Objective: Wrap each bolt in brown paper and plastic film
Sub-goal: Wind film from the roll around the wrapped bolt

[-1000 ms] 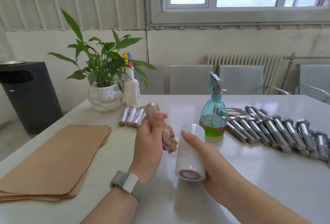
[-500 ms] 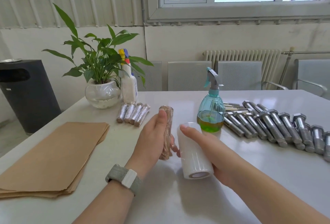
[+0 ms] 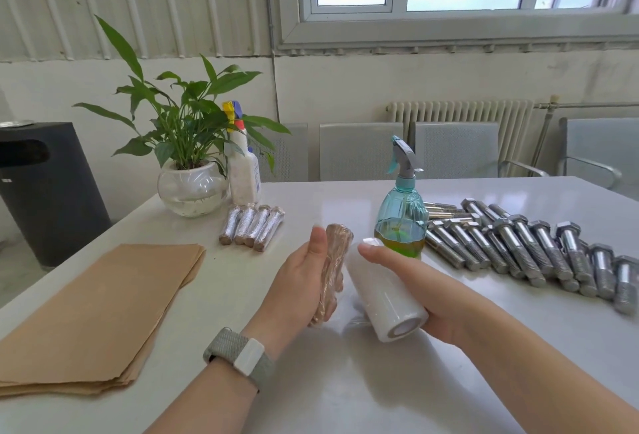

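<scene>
While the left hand [image 3: 300, 281] grips a brown-paper-wrapped bolt [image 3: 331, 274] partly covered in clear film, fingers curled round it, the right hand [image 3: 420, 290] clasps a white plastic-film roll [image 3: 383, 298] just beside it; 4 silvery wrapped bolts [image 3: 251, 229] lie beyond the left hand.

Looks like a factory office or meeting room: corrugated wall [image 3: 138, 1], radiator [image 3: 460, 122], chairs [image 3: 359, 151] along a white table [image 3: 345, 381], bulk bolts [image 3: 525, 250].
</scene>
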